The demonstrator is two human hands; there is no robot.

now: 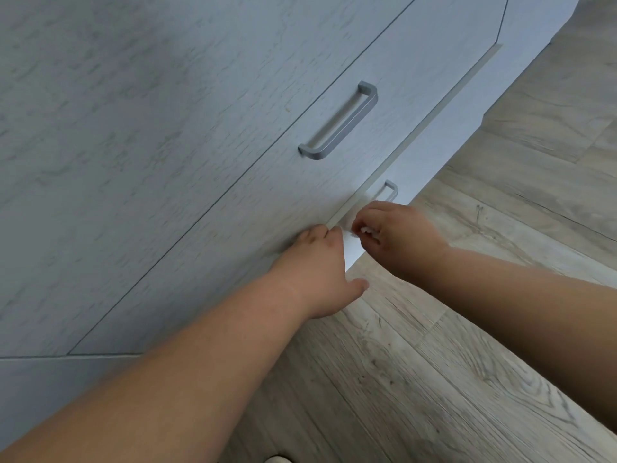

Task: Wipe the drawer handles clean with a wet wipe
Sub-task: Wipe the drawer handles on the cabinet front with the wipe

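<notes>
Both bare arms reach down to the low drawers of a pale grey wood-grain cabinet [167,145]. Left hand [317,262] lies flat on the upper drawer front at its lower edge, fingers straight, thumb spread toward 4 o'clock, holding nothing. Right hand [390,232], at 3 o'clock from the left, has curled fingers pinching a white wet wipe [365,231] at the lower drawer handle [389,192], partly hidden behind the hand. Upper drawer handle [340,123], grey bar, sits at 12 o'clock from the hands, untouched. Wood-look floor [467,362] fills the 5 o'clock side.
</notes>
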